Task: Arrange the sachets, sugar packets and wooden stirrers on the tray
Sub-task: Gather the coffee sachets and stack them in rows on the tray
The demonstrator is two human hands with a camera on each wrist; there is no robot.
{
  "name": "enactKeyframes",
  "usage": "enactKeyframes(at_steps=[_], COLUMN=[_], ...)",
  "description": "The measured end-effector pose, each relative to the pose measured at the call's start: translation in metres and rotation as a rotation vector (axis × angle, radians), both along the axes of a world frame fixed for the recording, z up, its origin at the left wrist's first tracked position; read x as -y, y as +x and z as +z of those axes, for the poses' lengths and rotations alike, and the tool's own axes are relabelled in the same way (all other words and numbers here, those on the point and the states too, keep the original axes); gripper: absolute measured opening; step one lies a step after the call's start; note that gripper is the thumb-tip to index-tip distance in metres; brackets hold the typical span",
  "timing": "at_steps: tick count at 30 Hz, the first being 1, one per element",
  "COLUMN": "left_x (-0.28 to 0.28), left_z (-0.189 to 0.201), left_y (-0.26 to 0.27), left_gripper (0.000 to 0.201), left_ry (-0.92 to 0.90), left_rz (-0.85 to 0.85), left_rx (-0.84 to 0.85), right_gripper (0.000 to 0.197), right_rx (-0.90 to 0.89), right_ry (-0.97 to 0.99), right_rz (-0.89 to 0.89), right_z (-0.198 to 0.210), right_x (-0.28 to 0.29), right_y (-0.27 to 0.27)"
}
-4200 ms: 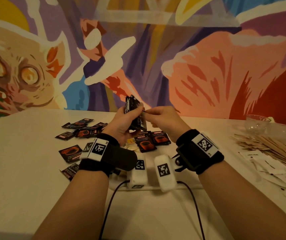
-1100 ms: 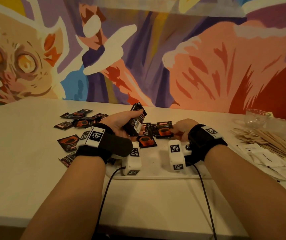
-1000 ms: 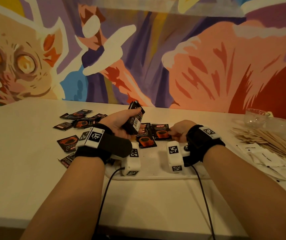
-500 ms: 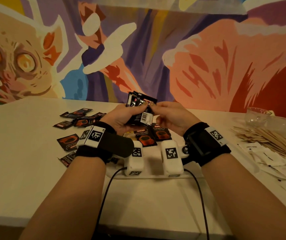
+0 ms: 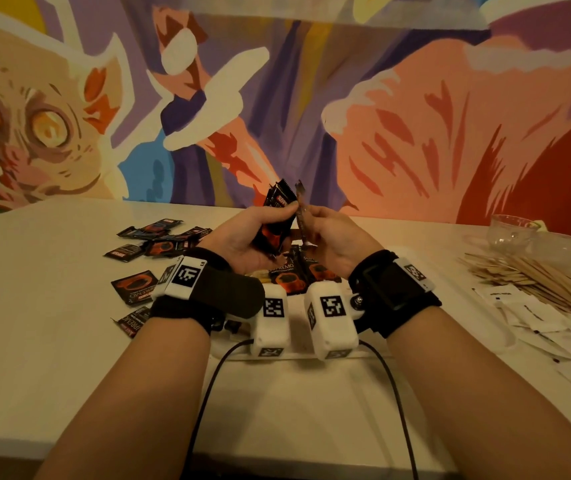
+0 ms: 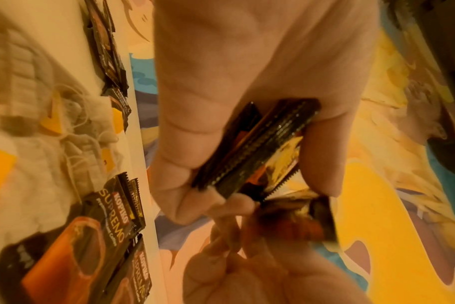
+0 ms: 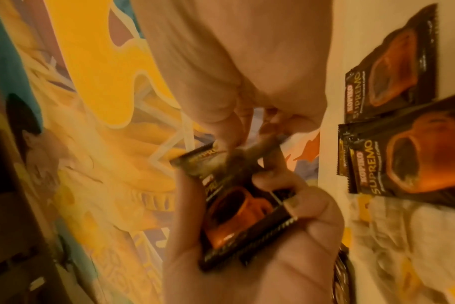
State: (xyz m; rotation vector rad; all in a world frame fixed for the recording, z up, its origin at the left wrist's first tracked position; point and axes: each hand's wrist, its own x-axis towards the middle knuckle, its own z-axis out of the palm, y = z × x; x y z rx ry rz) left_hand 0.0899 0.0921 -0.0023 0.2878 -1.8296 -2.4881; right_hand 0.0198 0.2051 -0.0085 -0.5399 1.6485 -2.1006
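Observation:
My left hand grips a stack of black coffee sachets upright above the white tray. In the left wrist view the stack sits between thumb and fingers. My right hand pinches a single sachet edge-on, right beside the stack; the right wrist view shows that sachet blurred against the stack. More sachets lie flat on the tray under my hands. Wooden stirrers and white sugar packets lie on the table at the right.
Loose sachets are scattered on the table left of the tray, one near my left wrist. Tea bags with yellow tags lie on the tray. A glass bowl stands at the back right. A painted wall rises behind the table.
My right hand took a sachet from the tray and lifted it to the stack in my left hand. Both hands have risen, and the single sachet now stands edge-on beside the stack.

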Motion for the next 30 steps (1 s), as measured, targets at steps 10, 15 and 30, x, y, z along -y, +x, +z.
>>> enactKeyframes(at_steps=[10, 15, 30], left_x=[0.004, 0.003, 0.001], left_z=[-0.004, -0.002, 0.001], left_y=[-0.009, -0.007, -0.002], left_gripper=[0.030, 0.018, 0.006], left_ry=[-0.084, -0.023, 0.012], left_rz=[0.235, 0.230, 0.176], left_rx=[0.081, 0.028, 0.003], right_gripper=[0.016, 0.013, 0.027], right_rx=[-0.258, -0.131, -0.016], right_ry=[0.158, 0.211, 0.630], right_rz=[-0.006, -0.285, -0.309], right_z=[0.001, -0.003, -0.032], right_x=[-0.009, -0.021, -0.039], right_y=[0.000, -0.031, -0.055])
